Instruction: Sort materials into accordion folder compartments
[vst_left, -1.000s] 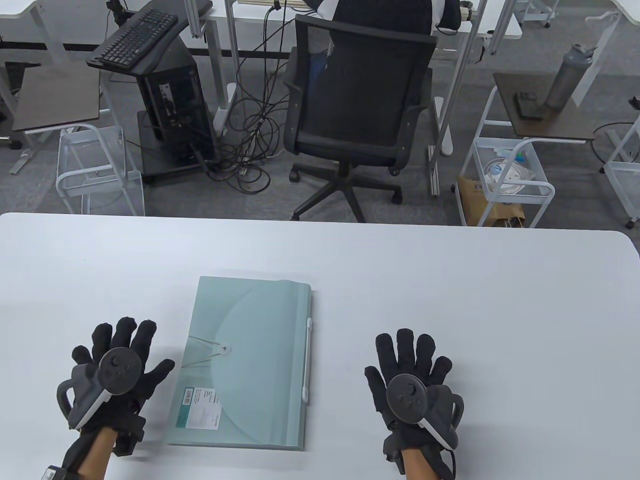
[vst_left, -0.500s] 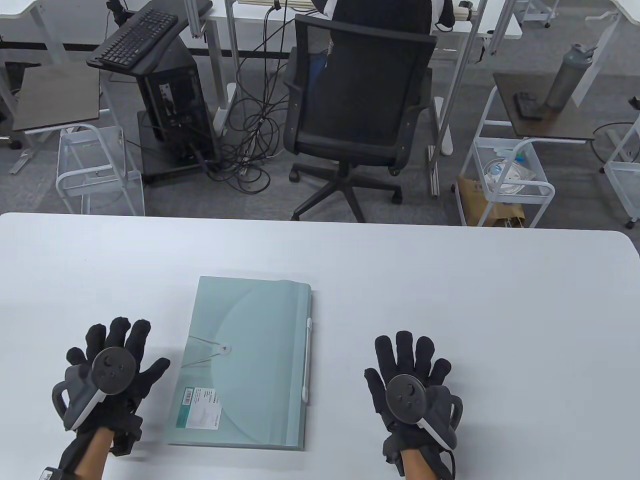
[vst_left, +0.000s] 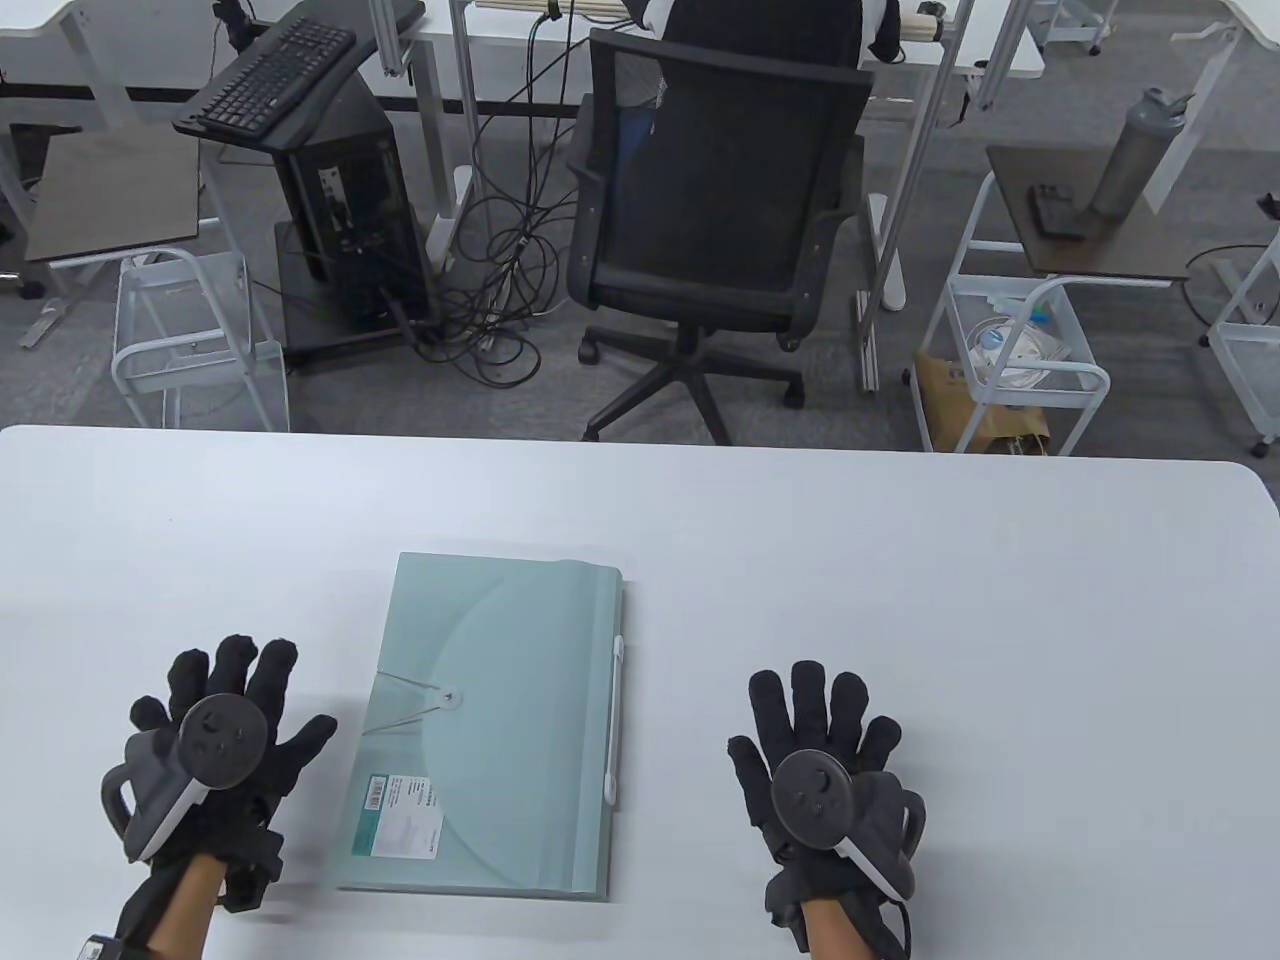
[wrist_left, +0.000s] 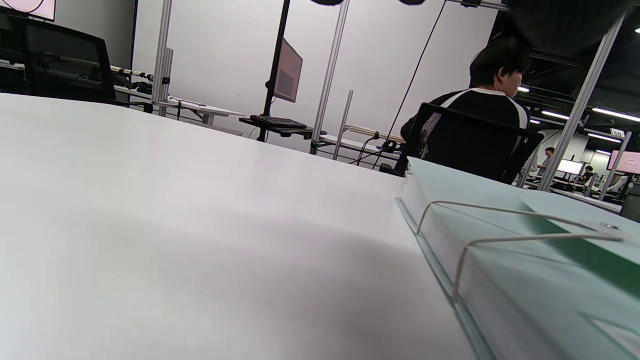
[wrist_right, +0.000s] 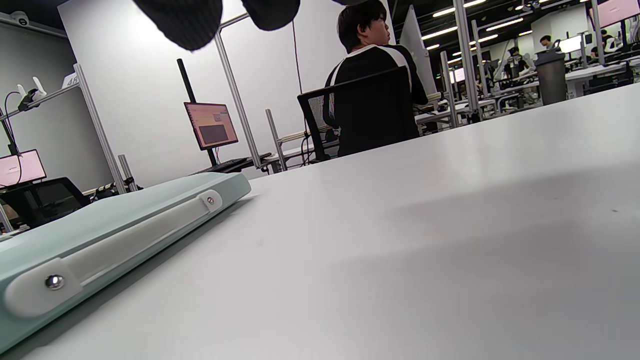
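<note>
A pale green accordion folder (vst_left: 500, 720) lies flat and closed on the white table (vst_left: 900, 600), its flap held by an elastic cord (vst_left: 405, 700) looped to a round button. A white handle (vst_left: 615, 720) runs along its right side. My left hand (vst_left: 220, 740) lies spread, palm down, on the table just left of the folder, apart from it. My right hand (vst_left: 820, 760) lies spread, palm down, to the folder's right. Both hold nothing. The folder also shows in the left wrist view (wrist_left: 525, 260) and the right wrist view (wrist_right: 100, 240).
A white label (vst_left: 405, 815) sits on the folder's near left corner. Beyond the table's far edge stand a black office chair (vst_left: 720, 200), a computer tower (vst_left: 350, 220) and white carts (vst_left: 1010, 350).
My left hand has slid a little to the left, away from the folder. My right hand and the folder have not moved.
</note>
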